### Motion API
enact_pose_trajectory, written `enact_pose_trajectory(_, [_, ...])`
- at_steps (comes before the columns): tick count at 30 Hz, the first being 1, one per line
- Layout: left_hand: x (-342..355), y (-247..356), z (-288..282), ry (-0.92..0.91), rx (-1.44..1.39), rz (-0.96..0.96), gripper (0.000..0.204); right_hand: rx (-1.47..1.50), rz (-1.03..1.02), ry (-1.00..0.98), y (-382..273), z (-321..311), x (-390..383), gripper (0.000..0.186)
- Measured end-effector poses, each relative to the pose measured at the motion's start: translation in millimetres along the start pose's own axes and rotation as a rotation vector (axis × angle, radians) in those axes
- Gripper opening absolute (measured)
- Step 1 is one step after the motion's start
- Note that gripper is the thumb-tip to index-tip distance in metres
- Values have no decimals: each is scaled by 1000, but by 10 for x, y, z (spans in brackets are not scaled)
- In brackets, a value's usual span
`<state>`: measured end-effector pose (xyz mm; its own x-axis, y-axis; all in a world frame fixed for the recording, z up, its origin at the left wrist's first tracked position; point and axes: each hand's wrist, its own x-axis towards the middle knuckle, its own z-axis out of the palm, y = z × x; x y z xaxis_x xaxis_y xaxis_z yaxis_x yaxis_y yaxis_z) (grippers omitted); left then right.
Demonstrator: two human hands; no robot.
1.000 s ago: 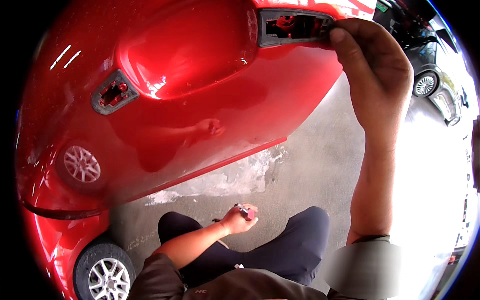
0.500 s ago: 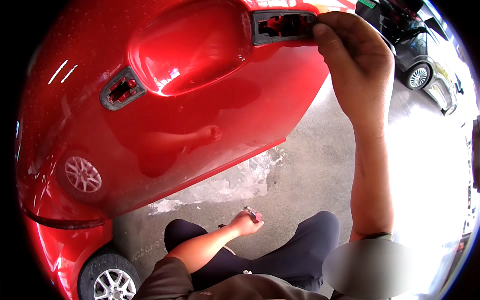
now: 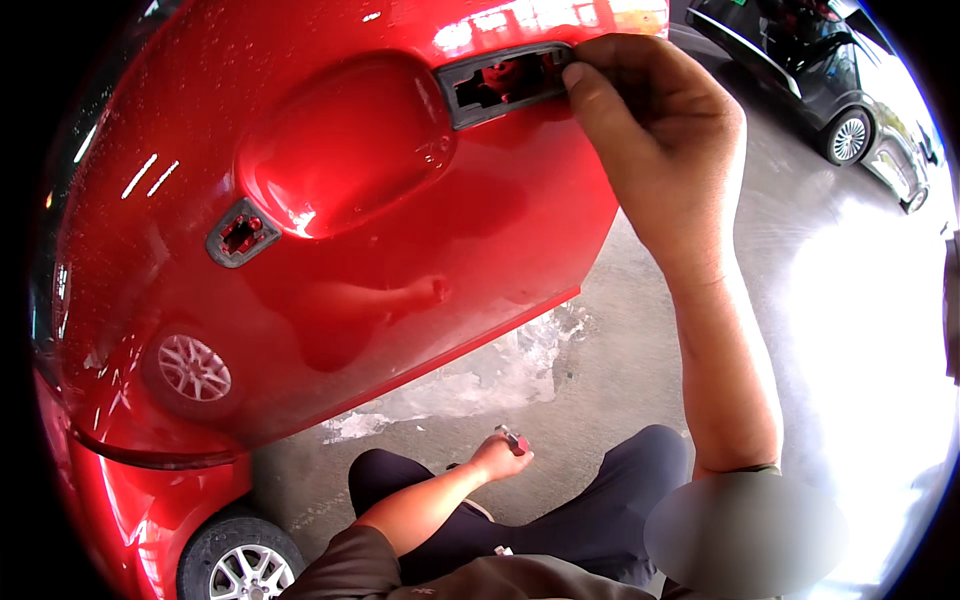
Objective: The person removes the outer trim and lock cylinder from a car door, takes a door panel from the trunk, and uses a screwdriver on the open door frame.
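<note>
A red car door (image 3: 430,260) fills the left half, with a smooth hollow (image 3: 340,150) in it. My right hand (image 3: 665,130) is raised at the hollow's far right, thumb and forefinger pinched on the outer end of a black door-handle gasket (image 3: 462,101). This gasket frames a long opening with red and dark parts inside. A smaller black gasket (image 3: 228,247) rings the other opening, left of the hollow. Low between my knees, my left hand (image 3: 497,459) is closed around a small red and metal tool (image 3: 515,441); its kind is unclear.
The concrete floor (image 3: 630,350) has a pale worn patch (image 3: 470,385) below the door's lower edge. A car wheel (image 3: 245,565) stands at lower left. A dark car (image 3: 850,100) is parked at upper right. My bent legs (image 3: 610,500) are below the door.
The view has shifted, so the door's upper gasket and my right hand sit further left and lower in the picture. Both hands keep their grips.
</note>
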<state>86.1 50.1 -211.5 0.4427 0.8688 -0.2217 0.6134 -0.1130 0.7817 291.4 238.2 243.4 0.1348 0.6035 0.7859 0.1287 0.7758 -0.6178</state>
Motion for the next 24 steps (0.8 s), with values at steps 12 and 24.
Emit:
enact_pose_trajectory(12, [-76,38,10,-174,166,-240,38,27,44,-63,9,-111,-13,13])
enact_pose_trajectory(24, [-183,52,125,-9,199,-149,34,-128,-226,40,200,-108,7,11])
